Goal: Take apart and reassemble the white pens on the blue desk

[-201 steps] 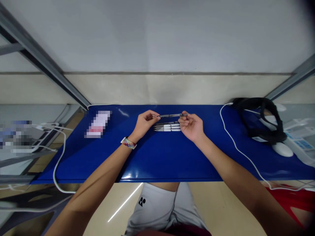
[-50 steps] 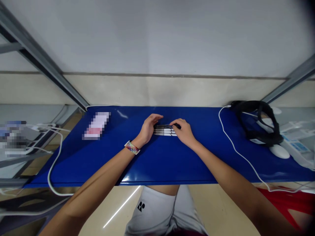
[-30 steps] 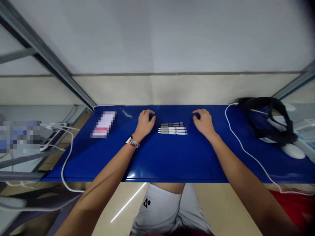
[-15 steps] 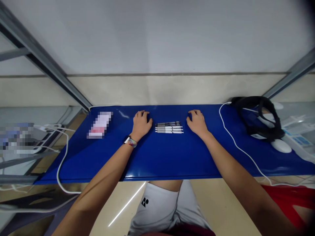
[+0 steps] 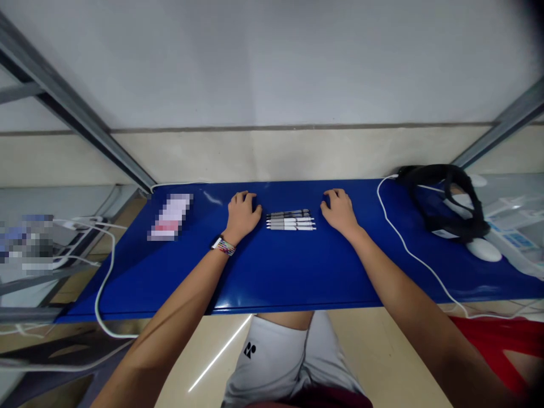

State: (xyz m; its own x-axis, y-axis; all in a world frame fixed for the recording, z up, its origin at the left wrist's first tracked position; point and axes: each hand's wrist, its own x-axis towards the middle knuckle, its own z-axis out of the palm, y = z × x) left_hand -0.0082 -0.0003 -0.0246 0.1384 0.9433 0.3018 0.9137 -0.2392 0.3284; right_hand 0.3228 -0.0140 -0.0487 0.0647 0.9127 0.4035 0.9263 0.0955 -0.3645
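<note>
Several pens lie side by side on the blue table, some with dark barrels at the back and some white ones at the front. Just left of them my left hand rests on the tabletop, fingers apart and holding nothing. A patterned band and a watch-like strap circle its wrist. On the other side of the pens lies my right hand, also empty, its fingers loosely spread. Neither hand touches the pens.
A blurred-out pink and white item lies at the table's left. To the right sits a black strapped headset with a white cable trailing over the front edge. Grey metal posts frame both sides, and a wall stands behind.
Both hands and the pens keep their places on the table. Only the camera view has shifted very slightly.
</note>
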